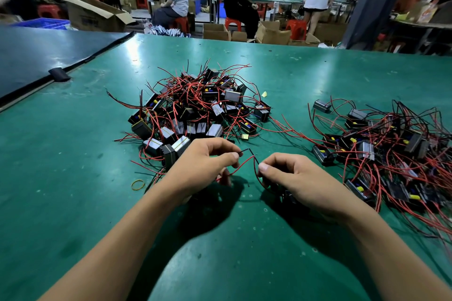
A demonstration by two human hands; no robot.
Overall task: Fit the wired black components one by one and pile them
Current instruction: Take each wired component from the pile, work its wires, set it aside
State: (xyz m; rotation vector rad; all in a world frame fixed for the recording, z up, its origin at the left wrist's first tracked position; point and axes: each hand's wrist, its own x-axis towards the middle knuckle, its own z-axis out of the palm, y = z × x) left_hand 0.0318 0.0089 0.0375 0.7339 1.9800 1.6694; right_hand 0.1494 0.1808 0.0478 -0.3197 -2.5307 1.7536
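Observation:
A big heap of black box components with red and black wires (195, 107) lies on the green table just beyond my hands. A second heap of wired components (391, 151) spreads at the right. My left hand (203, 166) pinches a thin black and red wire (247, 161) between thumb and forefinger. My right hand (291, 176) pinches the same wire's other stretch, and a dark component (287, 197) sits mostly hidden under its palm. The two hands are close together, a little apart.
A yellow rubber band (138, 184) lies left of my left wrist. The green table (73, 178) meets a darker mat (36, 56) at the left. Beyond the far edge are cardboard boxes (215, 32), red stools and several seated or standing people.

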